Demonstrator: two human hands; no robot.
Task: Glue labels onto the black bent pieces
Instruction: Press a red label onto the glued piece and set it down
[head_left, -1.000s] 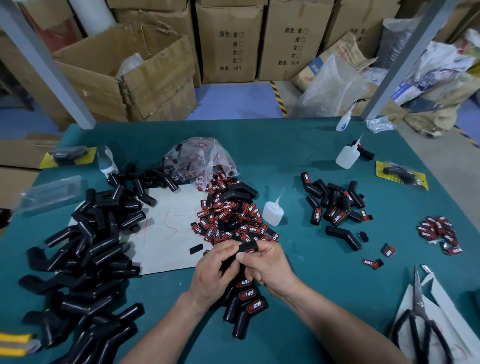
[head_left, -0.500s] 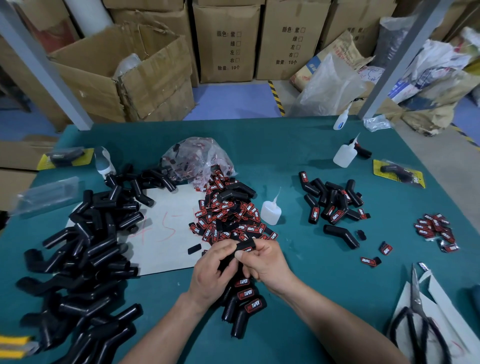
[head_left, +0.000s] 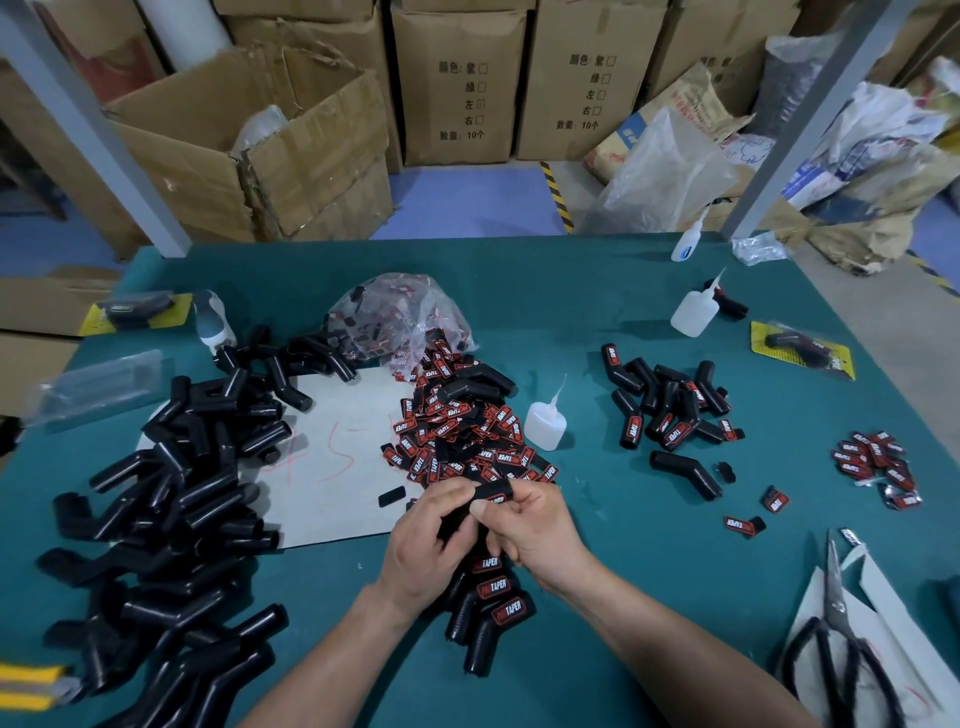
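Where the two hands meet at the near middle of the teal counter (head_left: 634, 551), the left hand (head_left: 431, 545) and the right hand (head_left: 540, 530) both pinch one black bent piece (head_left: 492, 489) between curled fingers and thumbs, holding it just above the surface. The piece's upper end sticks out past the right forefinger; whether a label sits under the thumbs cannot be told. Directly below the hands lie a few finished pieces (head_left: 496, 597), each with a red-and-black "TAPER" label facing up. Just beyond the hands spreads a heap of loose labels (head_left: 467, 431), partly on a grey paper sheet (head_left: 332, 467), with a crumpled plastic bag (head_left: 400, 317) behind it. A small glue bottle (head_left: 545, 423) stands upright just right of the heap. To the left sprawls a big pile of bare black pieces (head_left: 171, 493). To the right lies a smaller cluster of labelled pieces (head_left: 670, 405), then a little label pile (head_left: 878, 462). Scissors (head_left: 841, 639) rest at the near right corner.
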